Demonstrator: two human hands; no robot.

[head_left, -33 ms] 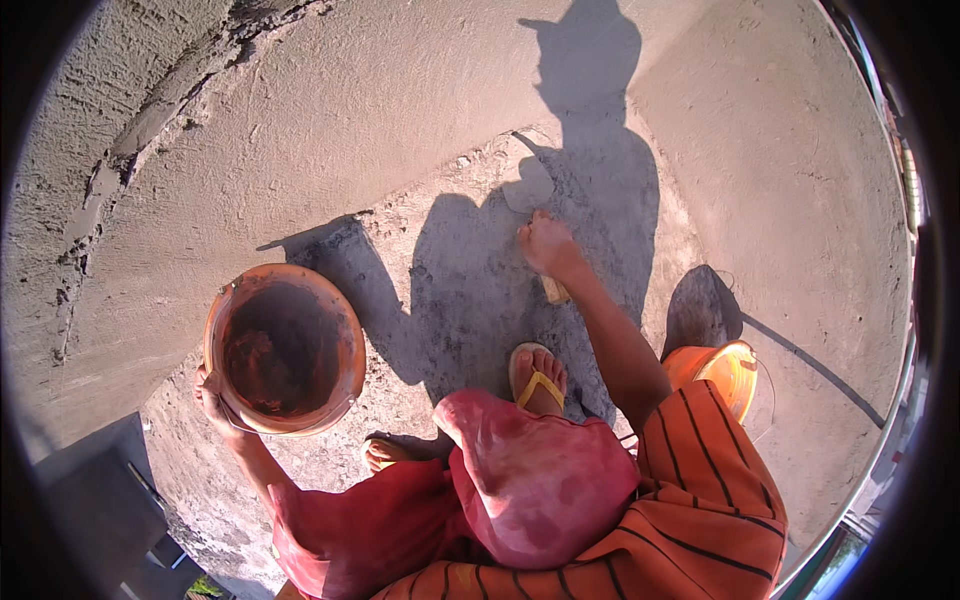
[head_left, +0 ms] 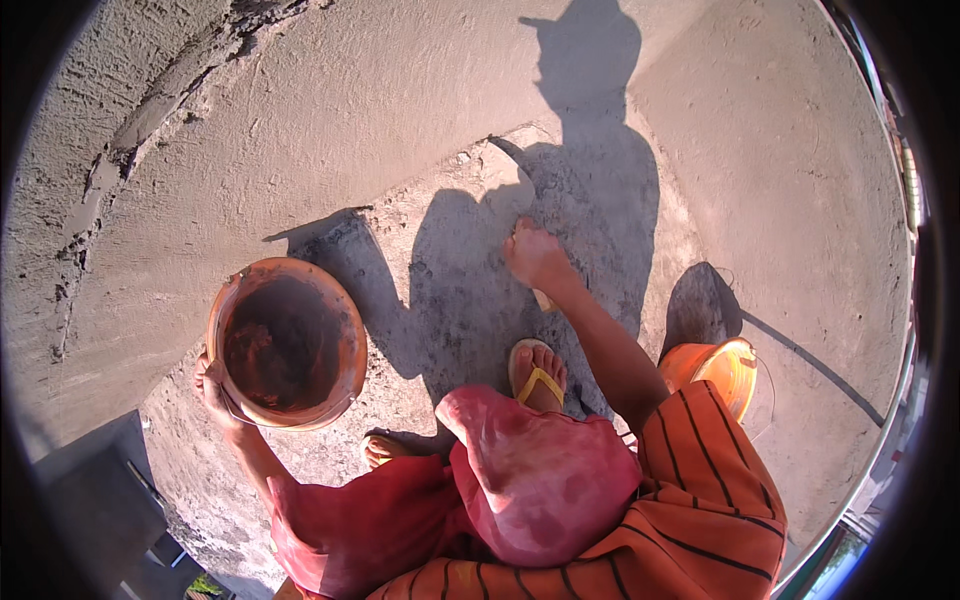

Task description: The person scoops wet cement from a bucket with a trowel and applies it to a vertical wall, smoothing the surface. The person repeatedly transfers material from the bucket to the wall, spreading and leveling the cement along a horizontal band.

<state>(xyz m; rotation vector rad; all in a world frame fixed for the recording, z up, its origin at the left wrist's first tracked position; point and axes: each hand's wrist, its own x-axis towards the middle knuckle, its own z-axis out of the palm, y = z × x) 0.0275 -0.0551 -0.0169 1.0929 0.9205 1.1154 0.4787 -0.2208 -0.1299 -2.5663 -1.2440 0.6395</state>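
Observation:
My left hand (head_left: 214, 390) grips the near left rim of an orange bucket (head_left: 352, 375) that tilts so its open mouth faces me. Dark, wet-looking mortar residue (head_left: 285, 345) coats the inside of the bucket. Closed round the handle of a trowel (head_left: 507, 178), my right hand (head_left: 536, 255) is stretched forward over the rough floor. The grey blade points ahead, close to the foot of the wall, and the pale handle end shows behind my fist. Whether the blade touches the floor, I cannot tell.
A second orange bucket (head_left: 738, 375) lies tipped beside my right arm. Plastered walls (head_left: 400, 90) rise ahead and to the right (head_left: 800, 200), meeting in a corner. My sandalled foot (head_left: 538, 375) stands on the rough concrete floor (head_left: 460, 300). A ragged ledge (head_left: 160, 125) runs at upper left.
My right hand and the trowel have shifted a little to the left, with the blade turned toward the wall. The bucket in my left hand has moved slightly up.

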